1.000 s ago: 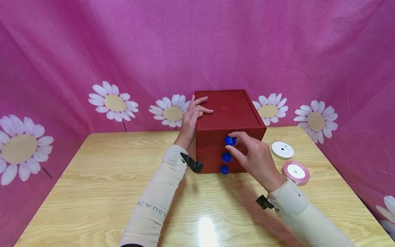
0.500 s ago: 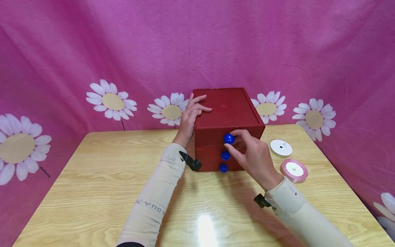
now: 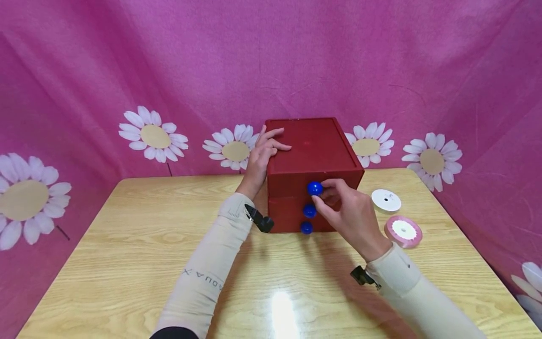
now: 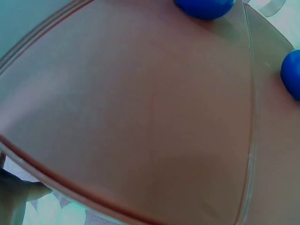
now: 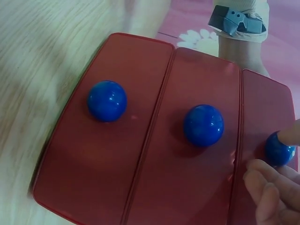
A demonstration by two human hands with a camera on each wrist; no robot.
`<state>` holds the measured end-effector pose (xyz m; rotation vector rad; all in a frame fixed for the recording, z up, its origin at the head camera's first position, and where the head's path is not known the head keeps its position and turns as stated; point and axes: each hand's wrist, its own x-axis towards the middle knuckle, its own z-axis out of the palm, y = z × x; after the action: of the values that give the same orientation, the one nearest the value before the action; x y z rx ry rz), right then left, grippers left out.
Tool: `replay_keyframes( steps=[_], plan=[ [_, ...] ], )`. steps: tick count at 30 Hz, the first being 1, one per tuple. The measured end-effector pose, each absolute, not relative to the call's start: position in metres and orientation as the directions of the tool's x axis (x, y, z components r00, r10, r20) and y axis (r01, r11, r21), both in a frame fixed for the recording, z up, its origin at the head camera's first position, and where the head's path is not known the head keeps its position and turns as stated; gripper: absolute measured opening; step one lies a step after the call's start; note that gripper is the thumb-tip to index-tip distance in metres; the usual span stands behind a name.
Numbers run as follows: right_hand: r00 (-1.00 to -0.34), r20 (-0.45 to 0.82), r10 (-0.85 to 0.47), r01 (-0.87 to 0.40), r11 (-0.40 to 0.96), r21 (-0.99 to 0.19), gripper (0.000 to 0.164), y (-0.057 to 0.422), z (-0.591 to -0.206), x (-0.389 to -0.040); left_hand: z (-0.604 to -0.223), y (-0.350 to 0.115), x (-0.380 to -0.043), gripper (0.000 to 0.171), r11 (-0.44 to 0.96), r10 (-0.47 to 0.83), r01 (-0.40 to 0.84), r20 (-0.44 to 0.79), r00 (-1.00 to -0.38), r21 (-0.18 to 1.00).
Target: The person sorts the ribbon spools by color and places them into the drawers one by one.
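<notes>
A red drawer box stands on the table, with three round blue knobs down its front. My left hand rests against its left side, fingers spread over the top edge. The thumb and index finger of my right hand are curled at the top drawer knob, pinching its right and lower sides. Below it are the middle knob and the bottom knob. In the right wrist view, a fingertip overlaps the top knob. The left wrist view shows mostly the box front.
Right of the box, a white ribbon spool and a pink ribbon roll lie on the wooden table. A pink curtain with large daisies hangs behind and along both sides.
The right fingertips have shifted slightly to the right on the top knob, so more of it shows. The left hand stays on the box. The whole view has tilted a little.
</notes>
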<state>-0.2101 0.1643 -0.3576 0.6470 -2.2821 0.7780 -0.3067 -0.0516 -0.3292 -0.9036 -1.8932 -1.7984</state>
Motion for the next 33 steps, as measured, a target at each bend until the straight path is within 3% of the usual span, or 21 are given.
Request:
replay_keyframes(
  steps=[13,24,33],
  plan=[
    [-0.768,0.571,-0.290,-0.574,0.708,-0.412,0.026,0.174,-0.374,-0.209,-0.327,-0.054,-0.309,0.037,-0.026,0.196,0.668,0.659,-0.726,0.744],
    [-0.777,0.478,-0.409,-0.606,0.690,-0.396,0.029,0.168,-0.380,-0.208,-0.326,-0.055,-0.306,0.037,-0.025,0.189,0.654,0.646,-0.740,0.756],
    [-0.790,0.449,-0.417,-0.593,0.706,-0.388,0.029,0.168,-0.383,-0.208,-0.328,-0.050,-0.307,0.036,0.010,0.186,0.661,0.648,-0.738,0.750]
  ],
)
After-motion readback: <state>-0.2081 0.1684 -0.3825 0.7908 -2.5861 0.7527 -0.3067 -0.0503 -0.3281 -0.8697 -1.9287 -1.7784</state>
